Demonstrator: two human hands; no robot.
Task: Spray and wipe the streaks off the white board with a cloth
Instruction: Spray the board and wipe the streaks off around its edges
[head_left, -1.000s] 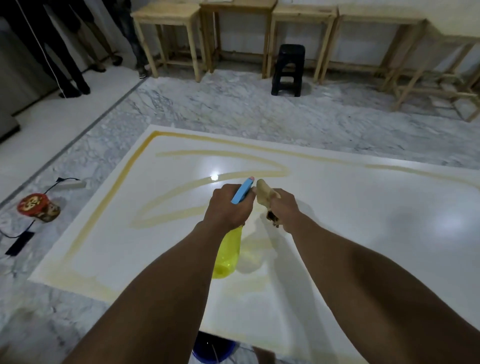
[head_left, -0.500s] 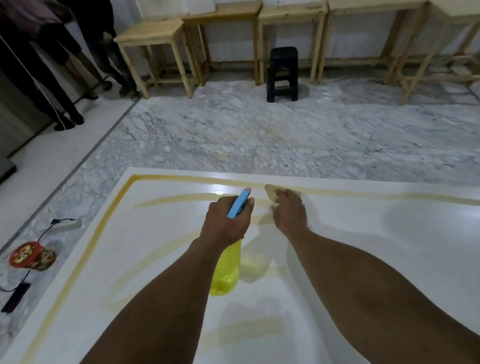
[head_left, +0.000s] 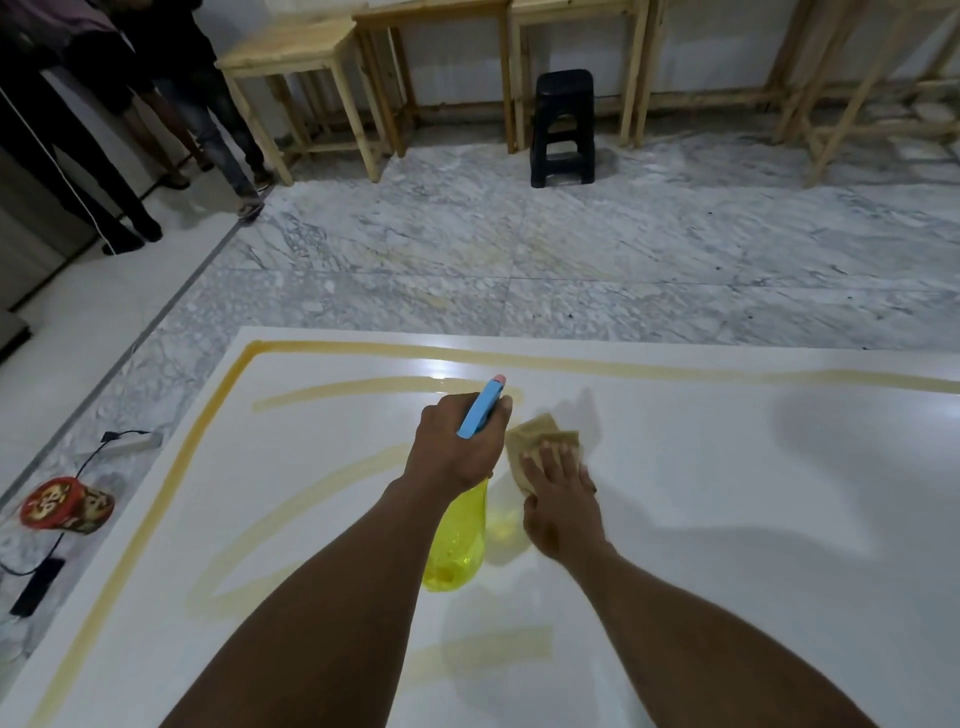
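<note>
At centre frame, the right hand (head_left: 558, 486) presses a tan cloth (head_left: 540, 436) flat-fingered onto the white board (head_left: 727, 493); the left hand (head_left: 457, 441) grips a yellow spray bottle (head_left: 457, 545) just beside it. Wiping too narrowly could smear the yellow streaks (head_left: 311, 499) left of centre.

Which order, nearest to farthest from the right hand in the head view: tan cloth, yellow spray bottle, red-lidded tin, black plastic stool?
1. Tan cloth: under the right hand.
2. Yellow spray bottle: just left, gripped by the left hand.
3. Red-lidded tin: far left.
4. Black plastic stool: far back, top centre.
</note>
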